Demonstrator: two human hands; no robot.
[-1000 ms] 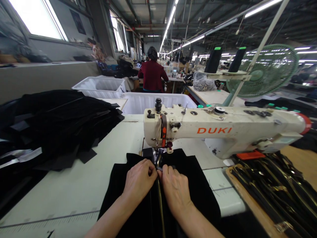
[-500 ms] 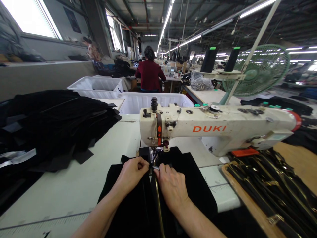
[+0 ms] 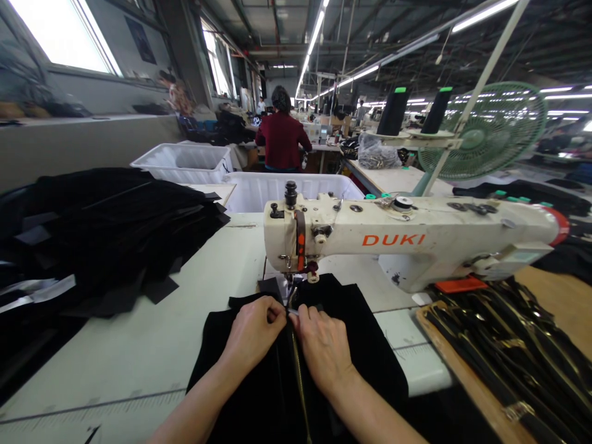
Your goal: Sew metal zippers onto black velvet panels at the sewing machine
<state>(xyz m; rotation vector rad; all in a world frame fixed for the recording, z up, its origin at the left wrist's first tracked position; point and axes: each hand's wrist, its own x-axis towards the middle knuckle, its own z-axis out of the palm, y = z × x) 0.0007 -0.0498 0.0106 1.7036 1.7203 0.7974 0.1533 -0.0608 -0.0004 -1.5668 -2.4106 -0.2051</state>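
A piece of black fabric (image 3: 365,345) lies on the sewing table under the head of a cream sewing machine (image 3: 416,240) marked DUKI. A metal zipper (image 3: 300,382) runs down the middle of the fabric toward me. My left hand (image 3: 252,336) is closed, pinching the fabric just left of the zipper top, below the presser foot (image 3: 292,295). My right hand (image 3: 324,348) is closed too, fingertips pinching the zipper's top end beside the left hand. Both hands touch each other at the fingertips.
A heap of black fabric pieces (image 3: 102,234) covers the table's left. A wooden tray of black zippers (image 3: 509,364) sits right. White bins (image 3: 259,191) stand behind the machine. A green fan (image 3: 490,132) and thread cones (image 3: 393,111) rise at right. A person in red (image 3: 283,139) sits ahead.
Both hands stay pinched at the zipper top below the needle, with only tiny finger shifts. The view wobbles slightly as my head moves.
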